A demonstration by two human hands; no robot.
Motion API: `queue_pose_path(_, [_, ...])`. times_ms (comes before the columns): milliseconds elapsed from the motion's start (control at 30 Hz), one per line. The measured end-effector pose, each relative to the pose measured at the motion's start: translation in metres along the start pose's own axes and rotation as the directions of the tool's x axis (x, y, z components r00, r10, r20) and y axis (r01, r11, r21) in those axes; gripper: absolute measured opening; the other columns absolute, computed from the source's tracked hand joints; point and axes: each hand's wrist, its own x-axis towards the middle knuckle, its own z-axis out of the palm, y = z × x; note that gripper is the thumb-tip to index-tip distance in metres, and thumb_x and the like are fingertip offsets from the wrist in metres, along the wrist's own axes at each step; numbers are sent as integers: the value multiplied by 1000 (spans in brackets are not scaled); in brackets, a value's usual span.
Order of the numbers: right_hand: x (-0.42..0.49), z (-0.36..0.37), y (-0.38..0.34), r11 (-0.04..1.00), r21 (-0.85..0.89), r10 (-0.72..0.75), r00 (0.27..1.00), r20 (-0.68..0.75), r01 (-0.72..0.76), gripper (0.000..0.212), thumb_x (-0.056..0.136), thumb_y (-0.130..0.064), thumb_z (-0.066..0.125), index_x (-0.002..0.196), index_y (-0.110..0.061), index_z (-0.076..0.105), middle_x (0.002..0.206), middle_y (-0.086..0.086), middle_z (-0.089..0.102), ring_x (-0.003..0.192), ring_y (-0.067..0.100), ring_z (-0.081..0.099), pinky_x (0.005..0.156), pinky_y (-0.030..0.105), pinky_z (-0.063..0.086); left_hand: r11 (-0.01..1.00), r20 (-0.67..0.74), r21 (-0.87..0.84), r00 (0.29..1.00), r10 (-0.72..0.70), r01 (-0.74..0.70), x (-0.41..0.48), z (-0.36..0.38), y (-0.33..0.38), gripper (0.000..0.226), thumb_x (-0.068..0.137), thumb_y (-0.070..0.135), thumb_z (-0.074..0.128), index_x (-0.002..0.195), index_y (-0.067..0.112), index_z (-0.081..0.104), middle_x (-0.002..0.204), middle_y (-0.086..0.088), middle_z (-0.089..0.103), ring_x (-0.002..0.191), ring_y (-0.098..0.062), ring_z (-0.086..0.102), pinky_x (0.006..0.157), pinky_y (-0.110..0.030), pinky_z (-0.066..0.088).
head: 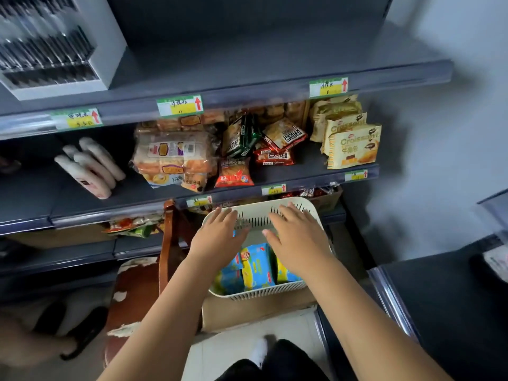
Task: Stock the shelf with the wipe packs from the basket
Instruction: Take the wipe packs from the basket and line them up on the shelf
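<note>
A cream slotted basket (291,207) sits on a cardboard box below the shelves. Inside it stand several blue and yellow wipe packs (255,266). My left hand (217,237) hovers over the basket's left side with straight fingers, holding nothing. My right hand (295,237) is spread flat over the basket's right side, also with nothing in it. Both hands hide part of the packs. The dark grey shelf (247,92) above is bare in the middle and on the right.
The middle shelf (82,207) carries white packs (90,166), bread bags (173,158), snack packets (264,144) and croissant packs (354,144). A white box (60,45) stands on the top shelf at left. A worn wooden chair (148,284) is left of the basket. A dark counter (453,312) stands right.
</note>
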Motion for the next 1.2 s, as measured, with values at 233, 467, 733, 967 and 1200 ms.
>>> queue_pose_path(233, [23,59,25,999,-37,38,977,210,-30,51,104,-53,35,144,-24,46,147,0,49,139,24,42,112,44,39,994,173,-46,981,-92,101,33,51,-34,73,99,27,59,161,28,21,167,-1,28,154,-24,22,123,-47,28])
queue_pose_path(467, [60,127,39,999,-39,-3,945,328,17,53,100,-51,45,143,-21,47,146,3,48,141,26,36,114,48,34,986,278,16,946,-166,168,71,96,-62,73,93,6,58,159,17,28,163,-8,35,149,-29,32,121,-35,23])
queue_pose_path(733, [87,171,39,985,-78,-120,945,304,151,54,89,-48,59,137,-22,57,143,0,52,141,25,35,119,49,23,983,206,116,965,-163,141,95,123,-86,83,78,38,83,148,24,43,142,-8,53,126,-36,52,105,-46,46])
queue_pose_path(967, [75,168,33,984,-11,-173,974,146,176,36,84,-36,73,114,-18,64,120,-2,61,123,22,50,106,35,44,981,284,170,948,-145,99,102,121,-85,77,79,41,83,145,20,49,147,-6,50,131,-30,51,108,-43,46])
queue_pose_path(1200, [57,151,26,893,430,-27,938,346,-133,42,78,-24,79,113,-27,54,87,-3,62,80,19,61,63,33,48,984,253,164,961,-115,75,92,102,-81,54,74,30,87,122,14,66,121,-8,65,114,-29,60,88,-33,48])
